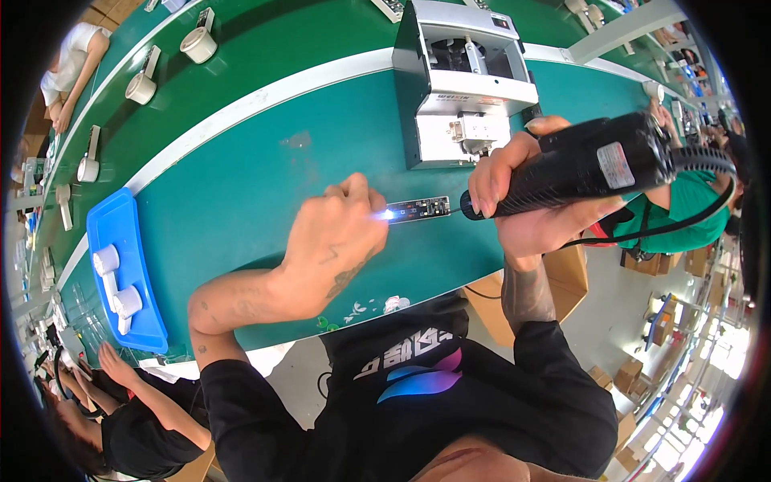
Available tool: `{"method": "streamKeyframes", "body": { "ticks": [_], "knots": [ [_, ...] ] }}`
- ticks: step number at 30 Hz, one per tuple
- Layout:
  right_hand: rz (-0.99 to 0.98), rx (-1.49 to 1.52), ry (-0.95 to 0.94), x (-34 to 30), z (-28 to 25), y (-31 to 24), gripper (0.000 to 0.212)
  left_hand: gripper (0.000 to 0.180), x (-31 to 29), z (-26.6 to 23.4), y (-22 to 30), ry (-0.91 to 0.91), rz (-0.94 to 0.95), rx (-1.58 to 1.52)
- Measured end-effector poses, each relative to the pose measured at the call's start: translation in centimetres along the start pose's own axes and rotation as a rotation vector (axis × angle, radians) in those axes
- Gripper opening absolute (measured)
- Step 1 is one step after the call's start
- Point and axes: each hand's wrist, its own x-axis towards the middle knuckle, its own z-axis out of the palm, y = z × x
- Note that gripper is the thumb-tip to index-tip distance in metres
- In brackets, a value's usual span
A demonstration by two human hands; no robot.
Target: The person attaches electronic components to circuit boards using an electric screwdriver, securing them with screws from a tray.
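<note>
My left hand (337, 237) rests on the green bench and pinches one end of a small black circuit strip (422, 210). A bright blue-white light glows at the strip's end by my fingertips. My right hand (522, 189) grips a black electric screwdriver (590, 165) held level, its thin bit touching the strip's other end. A black cable (691, 205) runs from the tool's rear.
A grey metal machine (462, 80) stands just behind the strip. A blue tray (128, 265) with white parts sits at the left. White cups (198, 44) ride the belt beyond. Another person's arms (128, 386) lie at lower left; cardboard boxes (562, 277) stand under the bench.
</note>
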Motion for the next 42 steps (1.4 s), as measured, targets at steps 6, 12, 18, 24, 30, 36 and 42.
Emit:
{"method": "streamKeyframes", "body": {
  "ticks": [6, 12, 18, 24, 30, 36, 42],
  "knots": [
    [-0.003, 0.052, 0.077, -0.1, -0.3, -0.1, 0.103, 0.037, -0.1, 0.0, 0.0, 0.011, -0.013, -0.006],
    [-0.035, 0.111, 0.048, 0.0, -0.6, 0.1, 0.103, 0.037, 0.0, -0.1, 0.0, -0.014, -0.016, -0.022],
    [-0.041, 0.172, 0.052, 0.0, -0.7, 0.0, 0.108, 0.037, 0.0, 0.0, -0.1, -0.002, -0.021, -0.036],
    [-0.048, 0.151, 0.004, -0.4, -0.6, 0.4, 0.102, 0.036, -0.3, 0.0, 0.0, 0.006, -0.006, 0.016],
    [-0.104, 0.226, -0.168, -0.9, -1.1, 1.1, 0.1, 0.035, 0.0, -0.1, -0.3, -0.033, -0.012, -0.088],
    [-0.126, 0.203, -0.195, -1.2, -1.4, 1.2, 0.093, 0.035, 0.0, -0.5, -0.7, -0.057, 0.027, -0.132],
    [-0.259, 0.255, -0.179, 1.4, -1.8, -2.2, 0.104, 0.036, 0.0, -1.6, -1.5, -0.012, 0.022, -0.273]
  ]
}}
